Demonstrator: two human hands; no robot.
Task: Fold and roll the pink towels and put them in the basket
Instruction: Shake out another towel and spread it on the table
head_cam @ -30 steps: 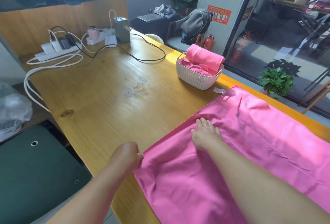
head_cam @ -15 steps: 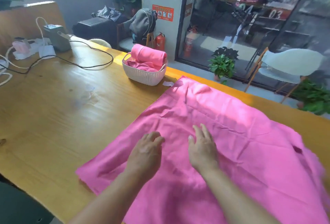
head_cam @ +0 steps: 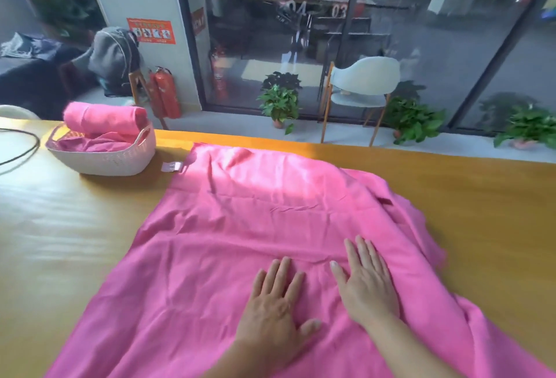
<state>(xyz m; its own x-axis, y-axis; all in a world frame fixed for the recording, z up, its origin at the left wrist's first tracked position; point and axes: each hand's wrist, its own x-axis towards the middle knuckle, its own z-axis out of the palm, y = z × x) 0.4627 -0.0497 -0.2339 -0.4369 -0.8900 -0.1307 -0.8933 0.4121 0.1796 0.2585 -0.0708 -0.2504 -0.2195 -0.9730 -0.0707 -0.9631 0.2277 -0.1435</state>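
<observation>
A large pink towel [head_cam: 240,227] lies spread over the wooden table [head_cam: 60,227], wrinkled and bunched along its right edge. My left hand [head_cam: 276,305] lies flat on it near the front, fingers straight and spread. Just to its right my right hand [head_cam: 365,281] presses flat on the cloth too. At the back left stands a white woven basket [head_cam: 105,159]. It holds a rolled pink towel [head_cam: 105,118] across its top and more pink cloth beneath.
A small white tag [head_cam: 171,166] lies between the basket and the towel. A black cable [head_cam: 24,149] curves at the far left. Beyond the table's far edge are a white chair [head_cam: 364,82], potted plants [head_cam: 279,100] and red fire extinguishers [head_cam: 164,91].
My left hand let go of the towel's near corner and came onto the cloth beside my right. Both hands slid to the right over the towel, and my view swung right.
</observation>
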